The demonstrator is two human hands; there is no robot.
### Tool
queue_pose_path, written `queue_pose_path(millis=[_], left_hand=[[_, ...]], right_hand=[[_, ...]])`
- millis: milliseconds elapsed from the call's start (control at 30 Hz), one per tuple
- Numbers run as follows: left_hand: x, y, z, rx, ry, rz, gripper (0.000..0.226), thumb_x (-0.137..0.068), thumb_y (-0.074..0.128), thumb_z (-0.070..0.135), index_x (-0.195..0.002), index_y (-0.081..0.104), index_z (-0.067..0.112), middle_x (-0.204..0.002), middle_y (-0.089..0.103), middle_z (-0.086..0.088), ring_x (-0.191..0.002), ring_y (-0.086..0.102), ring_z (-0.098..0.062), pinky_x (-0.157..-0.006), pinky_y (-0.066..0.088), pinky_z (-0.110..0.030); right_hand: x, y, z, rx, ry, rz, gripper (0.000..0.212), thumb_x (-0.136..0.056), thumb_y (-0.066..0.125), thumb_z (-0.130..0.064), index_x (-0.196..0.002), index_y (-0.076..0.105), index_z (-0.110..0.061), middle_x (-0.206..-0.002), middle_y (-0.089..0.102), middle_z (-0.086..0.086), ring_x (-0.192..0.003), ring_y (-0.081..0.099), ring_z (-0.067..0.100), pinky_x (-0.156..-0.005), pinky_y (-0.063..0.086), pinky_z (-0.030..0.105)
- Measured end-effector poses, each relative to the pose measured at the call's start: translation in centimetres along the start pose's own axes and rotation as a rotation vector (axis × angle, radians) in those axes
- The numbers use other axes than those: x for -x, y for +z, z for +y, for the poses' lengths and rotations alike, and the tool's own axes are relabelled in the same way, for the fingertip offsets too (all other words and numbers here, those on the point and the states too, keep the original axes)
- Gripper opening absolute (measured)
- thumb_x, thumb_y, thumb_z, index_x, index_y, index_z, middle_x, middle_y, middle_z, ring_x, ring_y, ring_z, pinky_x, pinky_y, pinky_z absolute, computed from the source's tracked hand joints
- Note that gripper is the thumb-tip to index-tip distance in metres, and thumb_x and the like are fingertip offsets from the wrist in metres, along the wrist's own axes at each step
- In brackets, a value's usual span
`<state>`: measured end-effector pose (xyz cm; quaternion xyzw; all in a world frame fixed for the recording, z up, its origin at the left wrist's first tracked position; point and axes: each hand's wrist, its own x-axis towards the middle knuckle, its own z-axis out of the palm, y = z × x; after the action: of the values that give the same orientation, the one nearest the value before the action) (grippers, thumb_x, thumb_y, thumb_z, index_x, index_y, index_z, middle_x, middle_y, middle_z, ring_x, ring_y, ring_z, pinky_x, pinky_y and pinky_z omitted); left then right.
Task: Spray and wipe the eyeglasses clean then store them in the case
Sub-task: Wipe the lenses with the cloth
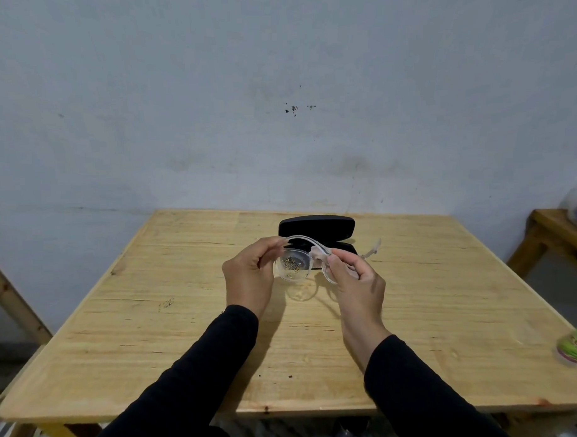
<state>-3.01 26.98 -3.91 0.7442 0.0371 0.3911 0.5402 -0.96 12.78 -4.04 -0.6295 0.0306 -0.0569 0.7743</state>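
Observation:
Clear-framed eyeglasses (293, 265) hang above the middle of the wooden table (153, 321), with dark specks on the left lens. My left hand (248, 278) pinches the frame's left side near the temple. My right hand (356, 281) grips the right lens rim and hides most of that lens. One temple arm sticks out to the right. Behind the glasses a black case (317, 227) lies open on the table. A small spray bottle (576, 347) with a green label sits at the table's right edge, partly cut off by the frame.
A grey wall rises right behind the table. A second wooden table (549, 238) with a rounded object on it stands at the far right. A wooden frame leans at the far left.

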Motion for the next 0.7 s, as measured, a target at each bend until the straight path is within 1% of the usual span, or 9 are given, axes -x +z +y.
queue_pose_path(millis=[67, 233, 333, 433, 500, 567, 700], left_hand=[[-0.2, 0.0, -0.1, -0.005, 0.026, 0.016, 0.025, -0.081, 0.062, -0.009, -0.093, 0.073, 0.010, -0.088, 0.072, 0.006, -0.082, 0.066, 0.005, -0.077, 0.047, -0.006], [-0.9, -0.4, -0.4, 0.006, 0.021, 0.041, 0.024, -0.081, 0.062, -0.010, -0.092, 0.073, 0.009, -0.089, 0.073, 0.001, -0.082, 0.067, 0.003, -0.077, 0.049, -0.008], [-1.2, -0.7, -0.5, -0.002, 0.038, 0.053, 0.025, -0.081, 0.062, -0.008, -0.094, 0.072, 0.011, -0.088, 0.072, 0.001, -0.081, 0.067, 0.004, -0.075, 0.048, -0.006], [-1.3, -0.9, -0.7, -0.012, 0.034, 0.064, 0.030, -0.081, 0.060, -0.012, -0.095, 0.072, 0.011, -0.090, 0.072, -0.002, -0.079, 0.066, 0.006, -0.075, 0.048, -0.005], [-1.2, -1.0, -0.9, -0.019, 0.030, 0.069, 0.033, -0.080, 0.058, -0.015, -0.097, 0.071, 0.011, -0.090, 0.072, -0.002, -0.079, 0.065, 0.007, -0.076, 0.048, -0.005], [-1.0, -1.0, -1.0, -0.028, 0.032, 0.068, 0.035, -0.080, 0.058, -0.016, -0.098, 0.071, 0.011, -0.090, 0.070, 0.002, -0.079, 0.065, 0.008, -0.076, 0.048, -0.004], [-0.9, -0.9, -1.2, -0.063, 0.086, 0.096, 0.037, -0.077, 0.059, -0.019, -0.099, 0.070, 0.008, -0.089, 0.068, 0.005, -0.080, 0.063, 0.011, -0.076, 0.047, -0.003]], right_hand=[[-0.1, -0.1, -0.2, -0.003, 0.013, -0.036, 0.007, -0.084, 0.069, -0.016, -0.088, 0.074, -0.020, -0.090, 0.074, 0.001, -0.089, 0.069, 0.013, -0.073, 0.052, 0.023], [-0.4, -0.5, -0.6, 0.012, 0.066, -0.208, 0.011, -0.083, 0.070, -0.013, -0.091, 0.076, -0.019, -0.088, 0.077, 0.001, -0.086, 0.071, 0.012, -0.071, 0.053, 0.024], [-0.7, -0.8, -0.7, 0.078, 0.064, -0.288, 0.013, -0.083, 0.070, -0.014, -0.092, 0.076, -0.020, -0.089, 0.077, 0.003, -0.088, 0.071, 0.017, -0.075, 0.054, 0.029], [-0.9, -0.8, -0.9, 0.116, 0.079, -0.364, 0.014, -0.085, 0.067, -0.009, -0.092, 0.076, -0.017, -0.087, 0.077, 0.008, -0.084, 0.071, 0.020, -0.071, 0.052, 0.029], [-1.1, -0.9, -1.1, 0.138, 0.100, -0.397, 0.015, -0.085, 0.066, -0.006, -0.090, 0.077, -0.016, -0.085, 0.076, 0.009, -0.080, 0.070, 0.019, -0.069, 0.052, 0.029], [-1.3, -1.0, -1.3, 0.157, 0.118, -0.421, 0.015, -0.085, 0.066, -0.006, -0.088, 0.078, -0.015, -0.083, 0.076, 0.011, -0.076, 0.069, 0.019, -0.068, 0.053, 0.031], [-1.6, -1.0, -1.4, 0.161, 0.108, -0.414, 0.015, -0.082, 0.068, -0.005, -0.081, 0.078, -0.016, -0.080, 0.076, 0.011, -0.071, 0.068, 0.019, -0.065, 0.054, 0.029]])
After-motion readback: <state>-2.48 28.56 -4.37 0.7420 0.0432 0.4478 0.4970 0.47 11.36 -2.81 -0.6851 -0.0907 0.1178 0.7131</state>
